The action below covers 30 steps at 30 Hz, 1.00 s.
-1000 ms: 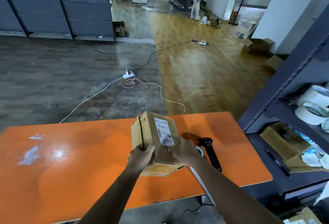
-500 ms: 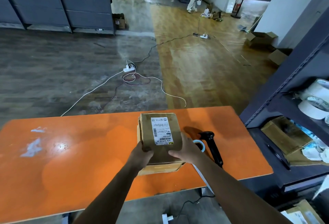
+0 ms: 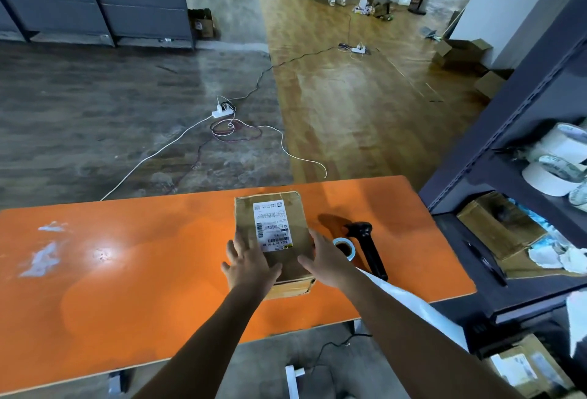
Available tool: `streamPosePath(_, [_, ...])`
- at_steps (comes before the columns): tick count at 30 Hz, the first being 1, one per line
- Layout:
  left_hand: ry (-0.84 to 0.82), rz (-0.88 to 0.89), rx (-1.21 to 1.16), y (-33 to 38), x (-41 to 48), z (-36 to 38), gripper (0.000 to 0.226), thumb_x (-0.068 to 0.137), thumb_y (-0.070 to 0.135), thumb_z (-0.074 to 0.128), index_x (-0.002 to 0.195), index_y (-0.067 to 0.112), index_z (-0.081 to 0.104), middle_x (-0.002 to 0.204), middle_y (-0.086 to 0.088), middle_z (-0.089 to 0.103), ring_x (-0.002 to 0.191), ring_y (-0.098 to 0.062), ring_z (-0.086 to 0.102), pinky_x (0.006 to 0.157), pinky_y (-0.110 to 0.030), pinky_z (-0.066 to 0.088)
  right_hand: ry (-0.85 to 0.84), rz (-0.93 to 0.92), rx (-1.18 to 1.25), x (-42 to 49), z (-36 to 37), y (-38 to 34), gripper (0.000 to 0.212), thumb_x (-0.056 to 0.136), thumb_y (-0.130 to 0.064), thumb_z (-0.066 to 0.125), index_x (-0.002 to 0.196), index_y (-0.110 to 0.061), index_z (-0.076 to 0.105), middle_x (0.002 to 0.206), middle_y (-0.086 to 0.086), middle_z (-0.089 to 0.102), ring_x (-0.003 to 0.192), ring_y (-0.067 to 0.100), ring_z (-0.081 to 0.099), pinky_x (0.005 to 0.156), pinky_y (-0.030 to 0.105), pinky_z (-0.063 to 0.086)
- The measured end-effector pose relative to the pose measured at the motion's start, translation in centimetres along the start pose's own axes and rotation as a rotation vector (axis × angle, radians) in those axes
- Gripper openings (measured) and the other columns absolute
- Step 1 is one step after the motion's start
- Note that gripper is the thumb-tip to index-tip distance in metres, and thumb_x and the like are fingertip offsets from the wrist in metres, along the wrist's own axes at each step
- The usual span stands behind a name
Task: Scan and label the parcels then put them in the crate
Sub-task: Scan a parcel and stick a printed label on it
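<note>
Your parcel (image 3: pixel 273 233) lies flat on the orange table (image 3: pixel 127 271), label upward, likely so the scanner (image 3: pixel 370 249) just beside it can read the barcode. Your left hand (image 3: pixel 251 267) and right hand (image 3: pixel 327 259), fingers spread, flank its near end, gripping nothing.

The label (image 3: pixel 273 227) on the parcel (image 3: pixel 282 259) carries print and barcodes too small and blurred to read. The left grip (image 3: pixel 249 263) covers the parcel's near left corner, the right grip (image 3: pixel 327 260) its near right edge. The right grip also hides part of the tape roll (image 3: pixel 346 243) toward the right end of the surface (image 3: pixel 127 271). The surface's left end runs past the picture's left edge.
</note>
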<state>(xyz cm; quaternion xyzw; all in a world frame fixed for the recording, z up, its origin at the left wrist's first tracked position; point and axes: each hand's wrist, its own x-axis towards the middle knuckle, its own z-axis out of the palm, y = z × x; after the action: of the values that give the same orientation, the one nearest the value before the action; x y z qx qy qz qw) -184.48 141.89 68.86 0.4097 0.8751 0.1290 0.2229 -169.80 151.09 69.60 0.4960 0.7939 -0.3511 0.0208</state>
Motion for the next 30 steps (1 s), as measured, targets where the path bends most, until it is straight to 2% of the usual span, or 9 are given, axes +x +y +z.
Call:
streamPosePath(2, [0.021,0.034,0.107,1.6,0.1,0.8,0.098,0.083,0.060,0.060,0.154,0.019,0.006,0.162,-0.012,-0.001,0.149,-0.034,0.000,0.115,-0.056,0.019,-0.016,-0.009,0.050,0.2,-0.7,1.2,0.072,0.098,-0.040,0.053,0.155,-0.019,0.016,0.156,0.007,0.031,0.134,0.025,0.043,0.102,0.036,0.043])
streamPosePath(5, [0.023,0.066,0.215,3.7,-0.3,2.5,0.090,0.084,0.069,0.047,0.152,0.020,0.015,0.162,-0.010,0.006,0.149,-0.031,0.000,0.113,-0.063,0.015,-0.029,-0.004,0.143,1.0,-1.8,2.8,0.066,0.097,-0.044,0.052,0.153,-0.020,0.026,0.147,0.006,0.044,0.118,0.021,0.056,0.083,0.028,0.046])
streamPosePath(8, [0.035,0.086,0.271,5.4,-1.2,4.1,0.087,0.082,0.077,0.039,0.147,0.021,0.027,0.161,-0.011,0.012,0.149,-0.029,0.003,0.111,-0.064,0.013,0.018,-0.058,0.112,2.5,-2.7,3.5,0.056,0.095,-0.041,0.055,0.144,-0.018,0.041,0.134,0.004,0.057,0.116,0.020,0.058,0.086,0.027,0.044])
streamPosePath(12, [0.059,0.059,0.294,6.0,-1.1,4.7,0.088,0.079,0.082,0.036,0.145,0.023,0.030,0.160,-0.012,0.014,0.148,-0.030,0.008,0.110,-0.065,0.013,0.014,-0.038,0.131,4.9,-3.3,3.8,0.052,0.094,-0.038,0.058,0.140,-0.016,0.048,0.127,0.003,0.063,0.117,0.022,0.059,0.083,0.021,0.037])
streamPosePath(18, [0.033,0.156,0.323,7.0,-1.4,5.9,0.097,0.078,0.083,0.031,0.152,0.023,0.017,0.162,-0.011,0.011,0.149,-0.033,0.004,0.112,-0.064,0.010,-0.046,-0.012,0.144,6.7,-3.2,5.0,0.046,0.097,-0.039,0.055,0.131,-0.009,0.055,0.125,0.011,0.064,0.109,0.030,0.063,0.090,0.035,0.049])
streamPosePath(22, [0.086,0.154,0.337,7.6,-1.1,7.2,0.096,0.081,0.081,0.032,0.154,0.021,0.015,0.162,-0.012,0.011,0.148,-0.032,0.007,0.111,-0.063,0.009,0.151,-0.007,0.151,6.4,-3.5,6.6,0.028,0.098,-0.027,0.054,0.116,-0.007,0.063,0.113,0.013,0.068,0.108,0.030,0.061,0.089,0.033,0.045])
streamPosePath(25, [0.093,0.161,0.362,7.5,-0.7,8.0,0.095,0.081,0.081,0.026,0.153,0.020,0.016,0.161,-0.015,0.013,0.149,-0.034,0.007,0.111,-0.065,0.005,0.317,0.097,0.140,5.6,-4.1,9.8,0.023,0.096,-0.020,0.053,0.115,-0.009,0.060,0.116,0.013,0.060,0.108,0.031,0.057,0.088,0.038,0.047])
streamPosePath(28, [0.146,0.176,0.376,7.5,-0.8,8.9,0.096,0.080,0.080,0.020,0.151,0.015,0.028,0.157,-0.019,0.026,0.146,-0.037,0.019,0.111,-0.066,0.009,0.405,0.226,0.057,4.9,-3.8,12.8,0.017,0.094,-0.018,0.053,0.110,-0.014,0.053,0.118,0.011,0.052,0.110,0.033,0.051,0.086,0.042,0.044])
streamPosePath(30, [0.182,0.191,0.372,7.4,-0.7,9.1,0.097,0.080,0.079,0.018,0.149,0.013,0.034,0.154,-0.021,0.032,0.144,-0.039,0.025,0.110,-0.067,0.012,0.502,0.237,0.058,4.8,-3.5,13.9,0.018,0.090,-0.013,0.057,0.108,-0.010,0.052,0.117,0.015,0.051,0.111,0.036,0.048,0.088,0.044,0.042])
